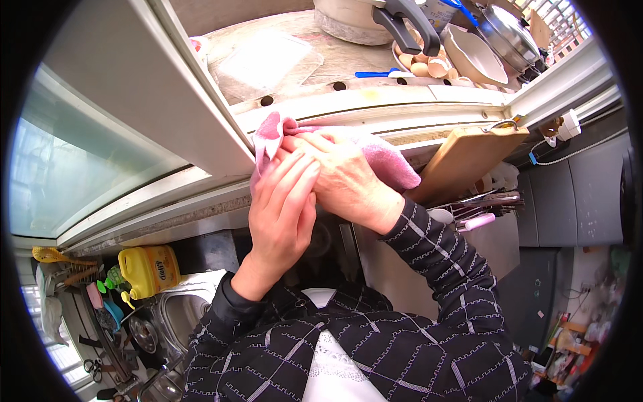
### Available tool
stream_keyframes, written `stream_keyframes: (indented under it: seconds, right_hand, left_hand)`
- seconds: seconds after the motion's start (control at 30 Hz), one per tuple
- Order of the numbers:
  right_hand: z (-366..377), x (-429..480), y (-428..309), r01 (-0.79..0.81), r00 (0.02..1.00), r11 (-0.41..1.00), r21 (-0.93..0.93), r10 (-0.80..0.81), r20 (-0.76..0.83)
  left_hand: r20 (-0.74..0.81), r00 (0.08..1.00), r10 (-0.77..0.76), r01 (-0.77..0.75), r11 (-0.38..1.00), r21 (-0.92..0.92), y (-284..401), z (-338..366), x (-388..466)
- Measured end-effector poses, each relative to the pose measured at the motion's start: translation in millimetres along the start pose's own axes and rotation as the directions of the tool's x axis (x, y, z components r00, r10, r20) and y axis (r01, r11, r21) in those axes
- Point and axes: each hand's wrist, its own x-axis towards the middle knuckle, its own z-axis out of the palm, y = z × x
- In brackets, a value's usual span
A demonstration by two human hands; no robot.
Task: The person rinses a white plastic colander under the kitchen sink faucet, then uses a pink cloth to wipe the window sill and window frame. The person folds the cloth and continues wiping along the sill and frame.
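Observation:
A pink cloth [389, 163] is bunched against the white window frame [371, 118], at the bottom track of the opening. My right hand [346, 176] is closed on its middle, and a loose fold hangs out to the right. My left hand [281, 206] is closed at the cloth's left part, its fingers lapping over the fingers of my right hand. Both palms and the cloth inside them are hidden. Just right of the cloth leans a wooden cutting board [467, 156] with a metal handle.
Beyond the sill stand a dark-handled pot [346, 22], eggs and broken shells [427, 65], a blue-handled spoon [371, 74] and a beige dish [474, 55]. Frosted window glass [95, 166] is at left, above a yellow jug [150, 271] and steel sink [186, 311]. Utensils [472, 206] lie right.

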Motion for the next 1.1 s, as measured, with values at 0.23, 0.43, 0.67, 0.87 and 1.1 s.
stream_keyframes:
  seconds: [0.23, 0.43, 0.67, 0.87, 1.1]
  right_hand:
    - [-36.7, -25.2, 30.4, -0.044, 0.997, 0.986, -0.160, 0.053, 0.053]
    - [-63.0, -48.5, 53.4, -0.120, 0.990, 0.920, -0.373, 0.139, 0.024]
    - [-69.0, -41.5, 46.3, -0.165, 0.973, 0.929, -0.330, 0.209, 0.101]
    - [-17.0, 1.7, 9.5, 0.087, 0.995, 0.993, -0.078, -0.082, 0.065]
    - [-19.0, 10.7, 9.3, -0.057, 0.974, 0.998, 0.007, 0.054, 0.220]
  left_hand:
    - [0.164, 0.986, -0.038, 0.020, 0.993, 0.114, 1.5, 22.6, 27.7]
    - [0.222, 0.975, -0.004, -0.003, 1.000, 0.027, -3.2, 61.9, 60.6]
    - [0.187, 0.982, 0.007, -0.022, 0.996, 0.082, 15.9, 34.7, 40.2]
    - [0.105, 0.993, -0.050, 0.047, 0.998, 0.033, 24.5, -12.1, -7.3]
    - [0.002, 0.995, -0.101, 0.098, 0.966, 0.238, 11.5, -21.0, -9.5]
